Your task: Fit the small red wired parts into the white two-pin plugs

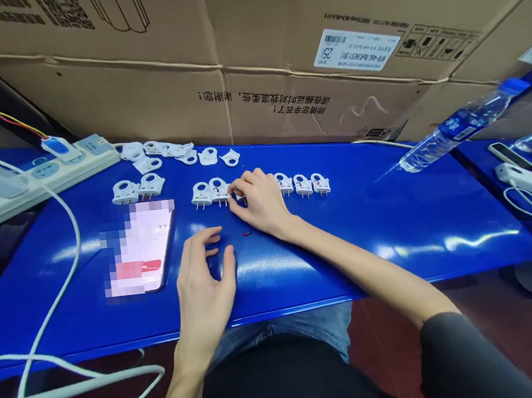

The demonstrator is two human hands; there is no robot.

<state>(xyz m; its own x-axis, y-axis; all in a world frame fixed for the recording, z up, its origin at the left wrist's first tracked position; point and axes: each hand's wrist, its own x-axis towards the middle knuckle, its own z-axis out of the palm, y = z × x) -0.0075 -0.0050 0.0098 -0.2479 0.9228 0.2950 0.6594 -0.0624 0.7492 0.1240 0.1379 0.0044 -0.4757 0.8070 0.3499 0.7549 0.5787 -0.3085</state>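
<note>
My right hand [261, 201] reaches over a row of white plug-in housings, each with a ring-shaped top and two metal pins. Its thumb and index finger are curled around one housing [241, 196], mostly hidden by the fingers. Left of that hand stand two more housings [201, 194], and several others [303, 185] line up to its right. My left hand [202, 275] hovers over the blue table [320, 263], thumb and fingers apart with nothing between them. Between the hands lies a tiny red-and-black part [247, 234].
A lit phone [143, 250] lies left of my left hand. White ring-shaped shells [208, 156] are scattered behind it. A power strip [45, 175] and white cable [75, 257] occupy the left side. A water bottle [462, 127] leans at right; a large carton [250, 48] walls off the back.
</note>
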